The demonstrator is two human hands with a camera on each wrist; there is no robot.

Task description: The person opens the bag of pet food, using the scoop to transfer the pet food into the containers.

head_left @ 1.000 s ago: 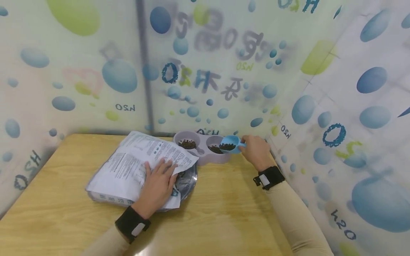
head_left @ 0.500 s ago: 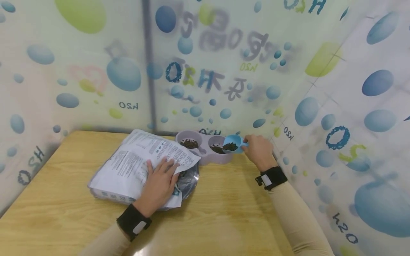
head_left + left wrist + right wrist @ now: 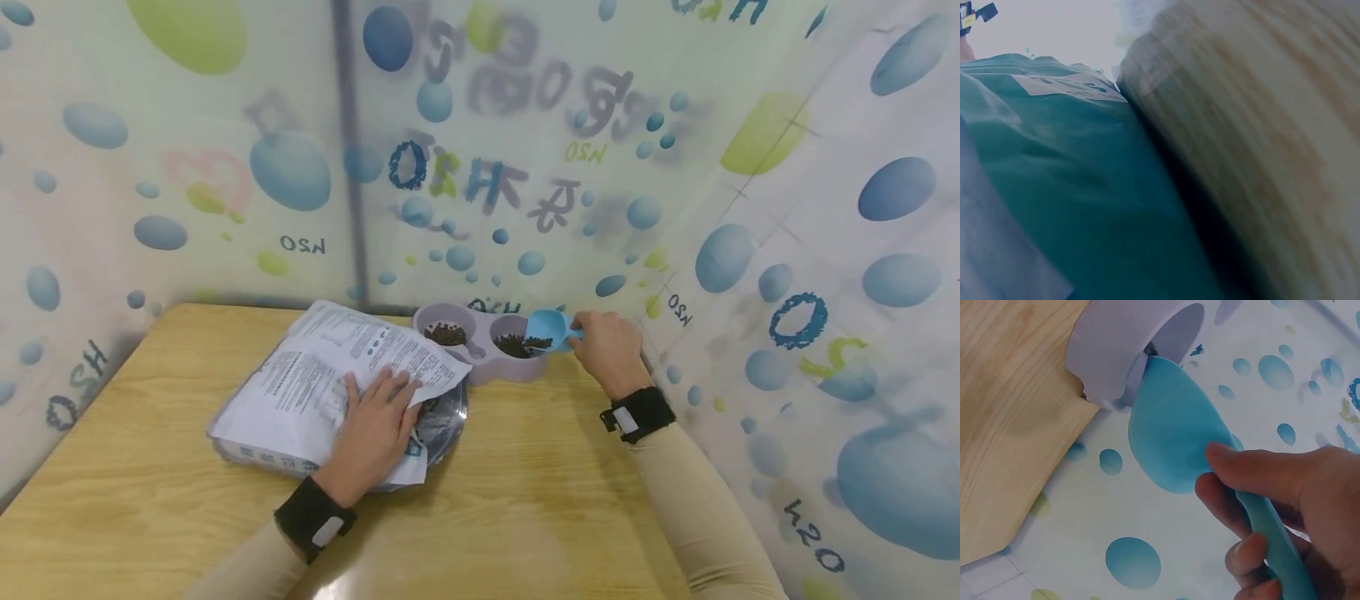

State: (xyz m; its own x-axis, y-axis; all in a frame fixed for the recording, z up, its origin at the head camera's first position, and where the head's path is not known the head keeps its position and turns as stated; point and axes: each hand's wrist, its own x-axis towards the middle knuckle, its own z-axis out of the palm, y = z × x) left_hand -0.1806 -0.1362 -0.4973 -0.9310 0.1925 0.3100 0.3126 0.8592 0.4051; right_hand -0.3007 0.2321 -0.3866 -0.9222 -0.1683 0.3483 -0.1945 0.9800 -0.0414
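Note:
In the head view my right hand (image 3: 609, 352) grips the handle of a blue scoop (image 3: 550, 327). The scoop is tilted over the right cup of a grey double pet bowl (image 3: 489, 367), and brown kibble (image 3: 537, 342) lies at its lip. Both cups hold kibble. The right wrist view shows thumb and fingers curled round the handle, with the tip of the scoop (image 3: 1172, 425) at the rim of the bowl (image 3: 1104, 350). My left hand (image 3: 369, 433) rests with spread fingers on a white printed bag (image 3: 300, 392), its silvery open end facing right. A teal side of the bag (image 3: 1085, 175) fills the left wrist view.
The wooden table (image 3: 525, 500) carries the bag and the bowl. A patterned wall (image 3: 487, 208) stands right behind the bowl, and another wall (image 3: 810, 333) runs close along the right arm.
The scoop has tipped further toward the right cup, and less kibble shows in it while more lies in that cup. My left hand stays on the bag.

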